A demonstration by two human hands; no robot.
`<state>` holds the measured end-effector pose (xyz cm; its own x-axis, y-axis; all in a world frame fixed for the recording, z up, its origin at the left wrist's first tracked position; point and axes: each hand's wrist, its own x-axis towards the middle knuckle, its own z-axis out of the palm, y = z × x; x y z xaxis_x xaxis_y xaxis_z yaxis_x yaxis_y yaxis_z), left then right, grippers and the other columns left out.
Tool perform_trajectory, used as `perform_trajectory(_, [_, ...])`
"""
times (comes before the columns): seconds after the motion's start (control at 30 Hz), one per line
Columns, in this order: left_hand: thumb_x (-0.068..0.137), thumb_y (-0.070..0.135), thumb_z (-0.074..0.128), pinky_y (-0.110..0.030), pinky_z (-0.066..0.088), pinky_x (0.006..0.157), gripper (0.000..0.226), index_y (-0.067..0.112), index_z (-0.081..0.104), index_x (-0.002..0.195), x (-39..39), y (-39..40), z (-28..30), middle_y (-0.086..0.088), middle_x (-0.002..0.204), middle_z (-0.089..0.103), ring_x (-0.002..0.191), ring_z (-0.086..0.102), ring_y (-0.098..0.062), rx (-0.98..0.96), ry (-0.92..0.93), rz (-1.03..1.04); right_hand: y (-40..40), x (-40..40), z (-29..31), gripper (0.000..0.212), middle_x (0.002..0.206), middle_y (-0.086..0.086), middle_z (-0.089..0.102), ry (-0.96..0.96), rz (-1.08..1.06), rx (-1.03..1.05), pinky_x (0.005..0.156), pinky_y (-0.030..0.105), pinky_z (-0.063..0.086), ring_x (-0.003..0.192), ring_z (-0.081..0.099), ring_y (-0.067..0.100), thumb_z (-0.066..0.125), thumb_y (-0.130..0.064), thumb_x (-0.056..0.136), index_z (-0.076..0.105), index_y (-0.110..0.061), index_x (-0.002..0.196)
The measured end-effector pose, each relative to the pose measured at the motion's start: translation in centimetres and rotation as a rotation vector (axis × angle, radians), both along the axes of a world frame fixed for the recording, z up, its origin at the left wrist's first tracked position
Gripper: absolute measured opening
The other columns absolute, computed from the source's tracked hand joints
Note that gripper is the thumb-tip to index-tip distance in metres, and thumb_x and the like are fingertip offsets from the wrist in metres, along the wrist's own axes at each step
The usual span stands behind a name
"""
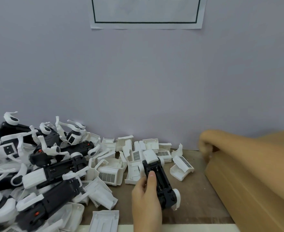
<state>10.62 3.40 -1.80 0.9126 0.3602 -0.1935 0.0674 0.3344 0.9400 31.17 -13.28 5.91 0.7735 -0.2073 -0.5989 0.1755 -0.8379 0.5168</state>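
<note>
A pale purple wall (138, 81) fills most of the view. A white paper sign with a green border (146, 25) is stuck on it at 12 o'clock. Below the wall lies a brown wooden worktop (196, 198).

The left hand (146, 203) comes up from 6 o'clock. Its grip is closed round a long black plastic body with white ends (161, 180), and the thumb (152, 174) presses on top. The body is at the middle of the worktop, low over it or on it; I cannot tell which. Its long side runs from 11 o'clock to 5 o'clock. The white boxy end (152, 155) points away toward the wall, at 11 o'clock. The white round end (177, 197) points back toward the person, at 5 o'clock. An open slot in the body faces up.

The right hand (206, 146) is at 2 o'clock from the body, at the far corner of a brown cardboard box (247, 190). It is blurry, so I cannot tell how open its grip is.

Loose white plastic shells (107, 173) lie at 9 o'clock. Past them sits a heap of black and white plastic toys (45, 164).
</note>
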Motion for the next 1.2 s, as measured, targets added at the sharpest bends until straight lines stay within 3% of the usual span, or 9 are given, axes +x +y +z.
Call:
perform_trajectory(0.07, [0.101,0.03,0.056,-0.028,0.051,0.063,0.028,0.016,0.074,0.086,0.0,0.1,-0.1,-0.001,0.075,0.077,0.075,0.072,-0.015,0.016,0.002,0.013,2.2,-1.2,0.3,0.043,0.124,0.018,0.066,0.091,-0.086,0.189,0.101,0.033,0.048,0.116,0.064,0.029,0.052,-0.033,0.102,0.061,0.004,0.123])
perform_trajectory(0.13, [0.1,0.03,0.056,-0.033,0.054,0.068,0.029,0.015,0.076,0.086,0.0,0.1,-0.4,-0.004,0.079,0.078,0.078,0.073,-0.019,0.017,0.005,0.027,3.8,-1.3,1.4,0.049,0.128,0.026,0.063,0.114,-0.165,0.498,0.094,0.034,0.055,0.114,0.067,0.032,0.055,-0.026,0.102,0.048,0.006,0.139])
perform_trajectory(0.37, [0.101,0.03,0.056,-0.045,0.058,0.083,0.03,0.014,0.078,0.088,0.1,0.2,-0.5,-0.005,0.08,0.078,0.085,0.074,-0.027,-0.001,0.013,0.042,3.6,-2.0,3.4,0.024,0.114,0.013,0.066,0.054,-0.159,0.962,0.075,0.034,0.06,0.09,0.075,0.032,0.058,-0.027,0.1,0.06,-0.01,0.118])
perform_trajectory(0.47, [0.1,0.03,0.057,-0.049,0.057,0.087,0.032,0.014,0.078,0.084,0.0,0.2,-0.5,-0.007,0.08,0.078,0.087,0.073,-0.03,0.007,0.012,0.045,2.7,-1.9,2.0,0.024,0.108,0.007,0.059,-0.232,-0.007,0.817,0.073,0.034,0.059,0.08,0.071,0.027,0.046,-0.018,0.101,0.051,-0.014,0.125])
perform_trajectory(0.57, [0.101,0.03,0.056,-0.052,0.056,0.089,0.033,0.012,0.077,0.085,-0.1,0.0,-0.4,-0.008,0.081,0.077,0.089,0.073,-0.032,0.005,0.003,0.036,2.4,-2.7,0.3,0.037,0.102,0.01,0.057,-0.306,0.081,0.513,0.069,0.029,0.058,0.078,0.064,0.028,0.044,-0.015,0.1,0.046,-0.005,0.135])
perform_trajectory(0.67, [0.101,0.03,0.056,-0.052,0.057,0.088,0.032,0.012,0.077,0.085,-0.1,0.1,-0.4,-0.008,0.08,0.078,0.088,0.073,-0.031,-0.003,0.002,0.042,2.8,-3.6,-1.6,0.04,0.134,0.014,0.055,-0.23,0.108,0.339,0.097,0.032,0.05,0.113,0.059,0.028,0.04,-0.026,0.104,0.047,-0.005,0.138])
perform_trajectory(0.93, [0.102,0.028,0.055,-0.033,0.058,0.065,0.03,0.012,0.076,0.088,-0.1,0.1,-0.3,-0.004,0.077,0.077,0.08,0.074,-0.025,-0.026,0.0,0.038,4.7,-8.6,-3.1,0.02,0.106,0.007,0.064,-0.246,0.248,0.448,0.065,0.029,0.046,0.083,0.056,0.023,0.059,-0.016,0.091,0.06,-0.006,0.108])
perform_trajectory(1.1, [0.102,0.027,0.056,-0.031,0.055,0.062,0.03,0.014,0.075,0.084,-0.1,0.1,-0.2,-0.003,0.073,0.077,0.08,0.073,-0.025,-0.045,0.011,0.05,4.6,-11.7,-3.4,0.055,0.123,0.007,0.054,-0.251,0.249,0.599,0.087,0.039,0.058,0.102,0.062,0.027,0.063,-0.008,0.087,0.041,-0.014,0.138])
perform_trajectory(1.2, [0.101,0.027,0.057,-0.032,0.054,0.063,0.027,0.013,0.075,0.086,-0.3,0.1,-0.1,-0.003,0.075,0.077,0.083,0.073,-0.026,-0.073,0.01,0.054,3.8,-12.9,-2.7,0.085,0.141,0.006,0.037,-0.248,0.206,0.718,0.076,0.033,0.056,0.102,0.06,0.025,0.064,-0.007,0.087,0.016,-0.028,0.154])
